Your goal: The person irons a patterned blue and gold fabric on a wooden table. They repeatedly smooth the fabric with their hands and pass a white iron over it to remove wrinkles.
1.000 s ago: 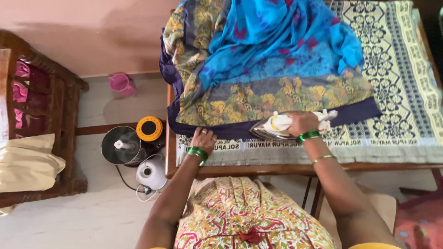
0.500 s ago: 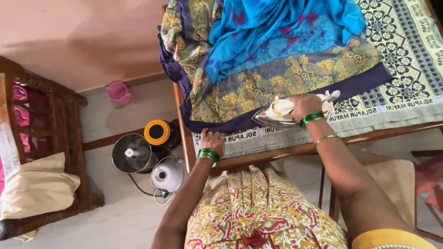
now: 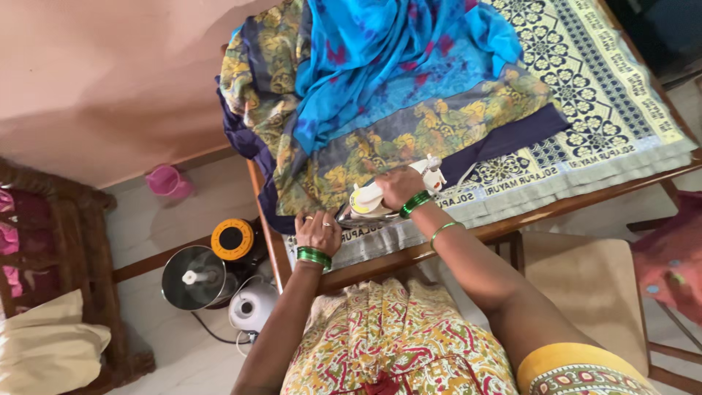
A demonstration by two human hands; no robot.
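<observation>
**Iron on the sari border at the table's near edge**

The right hand is wrapped round the handle of the white iron — its sole on the dark border of the blue-and-yellow sari. The left hand lies flat, fingers spread, on the patterned cover near the table corner.

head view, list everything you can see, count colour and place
iron: 1, white and yellow, on the dark cloth border, near table edge
draped cloth: 1, blue with yellow floral and dark border, over the table
patterned cover: 1, cream and navy, on the table
table: 1, brown wood, centre
mixer jars: 3, steel, orange-lidded, white, floor at left
mug: 1, pink, floor by wall
wooden seat: 1, dark, far left
left hand: flat on cover, green bangles
right hand: gripping the iron
</observation>
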